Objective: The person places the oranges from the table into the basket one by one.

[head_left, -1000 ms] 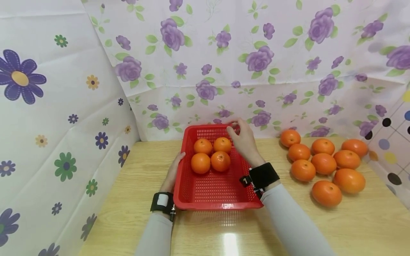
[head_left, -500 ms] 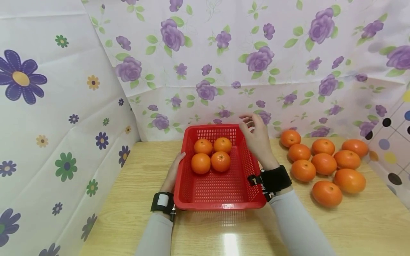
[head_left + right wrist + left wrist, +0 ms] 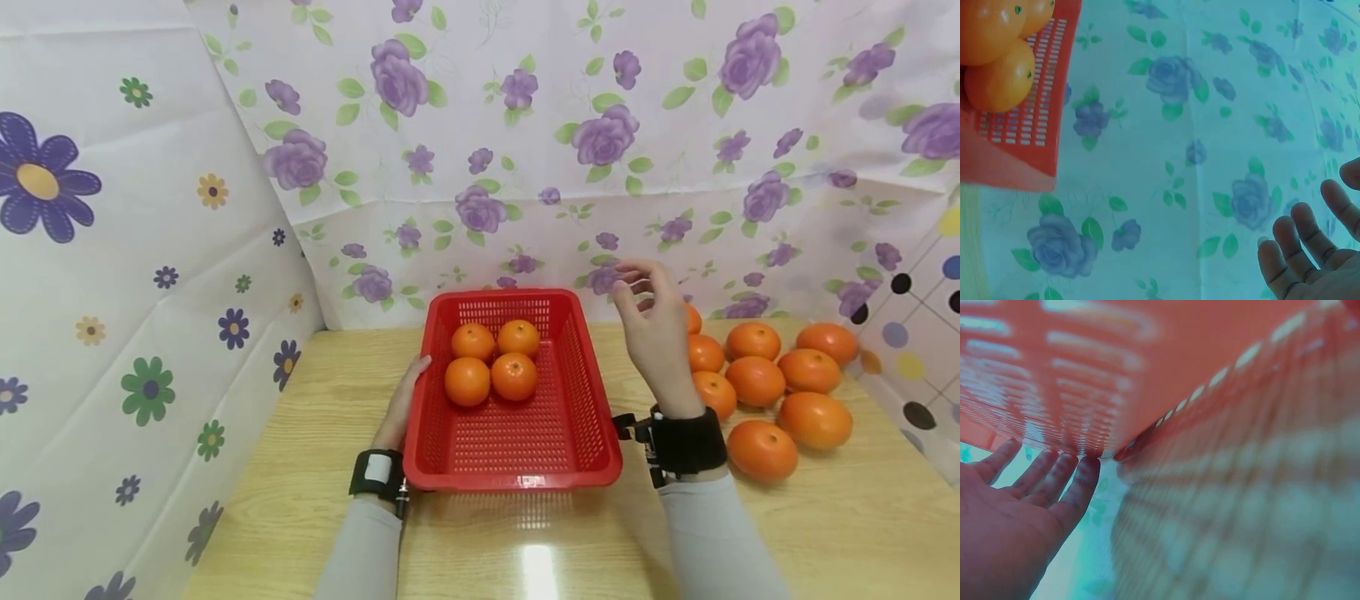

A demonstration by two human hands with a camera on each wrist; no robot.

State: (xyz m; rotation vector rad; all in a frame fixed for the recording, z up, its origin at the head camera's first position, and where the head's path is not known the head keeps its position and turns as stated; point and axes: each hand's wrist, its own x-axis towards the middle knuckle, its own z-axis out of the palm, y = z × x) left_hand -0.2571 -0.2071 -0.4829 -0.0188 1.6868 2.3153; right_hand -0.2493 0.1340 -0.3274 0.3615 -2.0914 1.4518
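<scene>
The left sleeve and right sleeve are plain pale grey. Above them sit broad black bands: the left wristband bears a white rectangular patch, the right wristband a small dark fitting with shiny bits.

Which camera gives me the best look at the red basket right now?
The head view: it shows the whole red basket, rim and inside, with four oranges in it. The left wrist view shows only slotted parts close up, beside the left hand. The right wrist view catches just part of it, upper left.
</scene>
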